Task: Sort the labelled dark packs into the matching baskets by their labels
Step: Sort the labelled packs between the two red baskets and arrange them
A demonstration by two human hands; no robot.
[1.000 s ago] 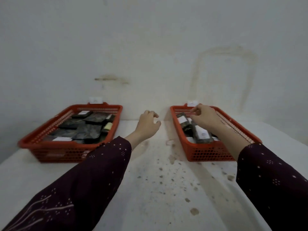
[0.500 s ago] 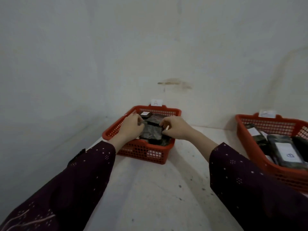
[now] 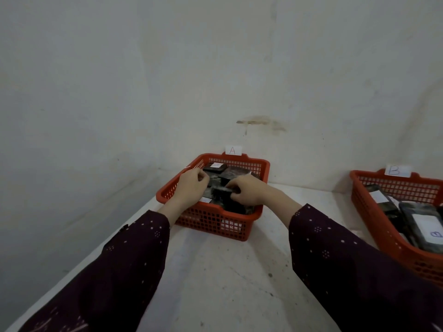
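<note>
A red basket (image 3: 217,222) with a card marked A (image 3: 233,150) on its back rim stands at the centre, holding several dark packs with white labels. Both my hands are inside it. My left hand (image 3: 191,185) has its fingers curled at the left edge of a dark pack (image 3: 219,191), and my right hand (image 3: 249,190) pinches the same pack's right edge. A second red basket (image 3: 374,221) with a card marked B (image 3: 394,170) sits at the right edge, with more dark packs (image 3: 424,226) in it.
The baskets stand on a white, stained table (image 3: 223,279) against a plain white wall. The table's left edge (image 3: 119,231) runs diagonally close to basket A. Bare tabletop lies between the two baskets and in front of them.
One second ago my right hand was in basket B and my left hovered between the baskets. Both hands have since come to basket A, and the view has turned left.
</note>
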